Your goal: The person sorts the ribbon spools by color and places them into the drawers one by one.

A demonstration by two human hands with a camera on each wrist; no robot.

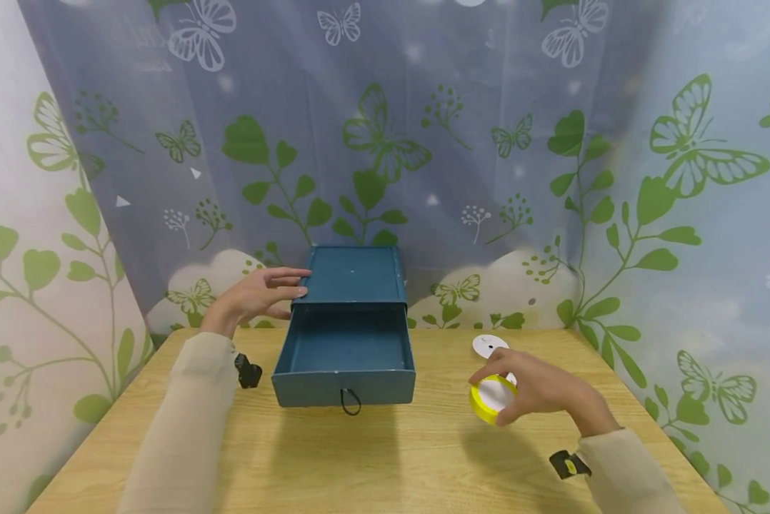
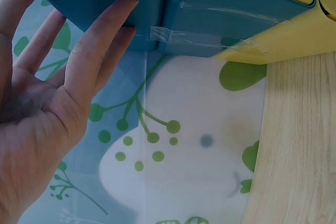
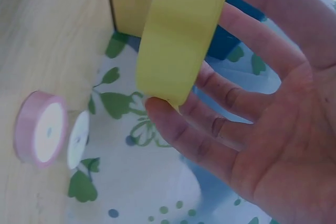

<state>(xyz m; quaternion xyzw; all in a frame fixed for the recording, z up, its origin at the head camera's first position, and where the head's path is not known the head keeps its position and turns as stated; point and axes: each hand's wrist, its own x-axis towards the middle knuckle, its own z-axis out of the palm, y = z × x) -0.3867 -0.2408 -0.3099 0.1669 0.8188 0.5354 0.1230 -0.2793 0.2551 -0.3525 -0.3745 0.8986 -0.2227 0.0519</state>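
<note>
A blue drawer box [image 1: 354, 275] stands near the back curtain with its drawer [image 1: 344, 389] pulled out toward me, a black loop on its front. My left hand [image 1: 253, 296] rests on the left side of the casing, its fingers fairly straight and fingertips against the blue wall [image 2: 105, 3]. Right of the drawer, my right hand [image 1: 539, 382] grips a yellow ribbon roll [image 1: 478, 412] by its rim, between thumb and fingertips, raised over the table. The roll's white face tilts up in the head view; its yellow band [image 3: 181, 35] shows in the right wrist view.
Beyond my right hand lie a pink-edged spool [image 3: 39, 128] and a white disc [image 3: 79, 140] beside it. Yellow sections [image 2: 294, 40] of the box stack show under the blue part. A patterned curtain [image 1: 462, 178] closes off the back of the wooden table [image 1: 443, 464].
</note>
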